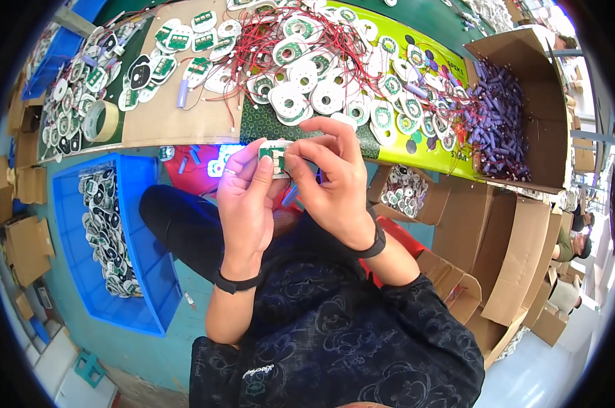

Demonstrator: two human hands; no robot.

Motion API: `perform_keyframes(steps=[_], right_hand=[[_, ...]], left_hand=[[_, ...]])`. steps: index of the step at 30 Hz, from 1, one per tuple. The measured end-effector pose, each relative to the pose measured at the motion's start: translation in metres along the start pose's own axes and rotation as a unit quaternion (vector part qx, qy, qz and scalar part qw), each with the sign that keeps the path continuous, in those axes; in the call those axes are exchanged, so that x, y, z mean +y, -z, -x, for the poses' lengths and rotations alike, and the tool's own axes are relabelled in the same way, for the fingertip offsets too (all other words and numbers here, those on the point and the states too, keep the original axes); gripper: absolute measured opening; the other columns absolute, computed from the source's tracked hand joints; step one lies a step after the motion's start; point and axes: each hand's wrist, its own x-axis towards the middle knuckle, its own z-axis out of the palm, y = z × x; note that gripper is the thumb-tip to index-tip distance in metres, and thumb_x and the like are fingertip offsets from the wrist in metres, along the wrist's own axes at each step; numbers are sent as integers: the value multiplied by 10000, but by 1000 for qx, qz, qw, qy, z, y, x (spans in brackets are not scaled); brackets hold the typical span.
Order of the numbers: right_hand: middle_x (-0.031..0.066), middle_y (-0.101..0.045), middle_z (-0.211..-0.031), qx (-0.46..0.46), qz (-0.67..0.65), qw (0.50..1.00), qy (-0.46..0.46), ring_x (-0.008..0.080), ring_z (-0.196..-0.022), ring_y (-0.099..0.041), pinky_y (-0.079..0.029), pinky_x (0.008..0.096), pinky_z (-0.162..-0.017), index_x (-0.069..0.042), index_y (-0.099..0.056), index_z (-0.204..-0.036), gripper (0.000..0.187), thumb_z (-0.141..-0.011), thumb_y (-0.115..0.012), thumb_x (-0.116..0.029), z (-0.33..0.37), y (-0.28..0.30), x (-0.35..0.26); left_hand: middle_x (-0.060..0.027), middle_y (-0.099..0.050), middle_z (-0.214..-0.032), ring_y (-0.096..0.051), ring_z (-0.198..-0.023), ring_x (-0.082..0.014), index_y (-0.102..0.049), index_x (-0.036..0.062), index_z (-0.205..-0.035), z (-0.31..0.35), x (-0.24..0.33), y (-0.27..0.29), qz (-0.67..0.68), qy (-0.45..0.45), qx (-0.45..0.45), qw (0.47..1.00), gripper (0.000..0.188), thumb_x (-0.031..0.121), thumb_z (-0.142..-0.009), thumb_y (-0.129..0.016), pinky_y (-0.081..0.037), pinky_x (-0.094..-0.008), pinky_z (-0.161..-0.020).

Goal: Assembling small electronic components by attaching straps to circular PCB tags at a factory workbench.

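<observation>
Held up in front of me is a small green circuit board on a white plastic base, with pale connectors on its face. My left hand grips it between thumb and fingers at the left side. At the board's right edge, my right hand is closed in a thumb-and-index pinch, its other fingers curled. What sits between those fingertips is too small to make out. A blue-purple cylindrical battery hangs just under the board, between the two hands.
Across the bench lie heaps of white round parts with red wires. A cardboard box of purple batteries stands at right. Tape roll sits at left. Below are a blue bin of boards and a small carton.
</observation>
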Motion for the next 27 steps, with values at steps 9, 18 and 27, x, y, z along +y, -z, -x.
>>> perform_keyframes(steps=[9,18,27], right_hand=[[114,-580,-1142,-41,-22,999,-7,216,-819,-683,-550,319,-679,-16,-704,-914,129,-796,-724,34,-7,3,3],[93,-577,-1147,-79,-9,997,-8,188,-861,-669,-547,305,-740,3,-708,-921,117,-813,-721,47,-12,2,2],[55,-617,-1176,-125,-42,991,-23,125,-929,-644,-521,233,-685,-33,-735,-967,135,-834,-734,-12,-35,7,-6]], left_hand=[[-171,-672,-1186,-667,-1059,-213,-530,-5,-1264,-2,4,4,-63,-63,-23,996,269,47,-1003,-568,-580,-373,-899],[-168,-665,-1207,-660,-1075,-191,-515,-15,-1264,-2,2,4,-126,-104,-24,986,279,26,-995,-574,-591,-337,-885],[-132,-708,-1143,-662,-970,-112,-611,-22,-1290,-2,42,-3,-221,-151,-37,963,334,67,-970,-648,-569,-268,-827]])
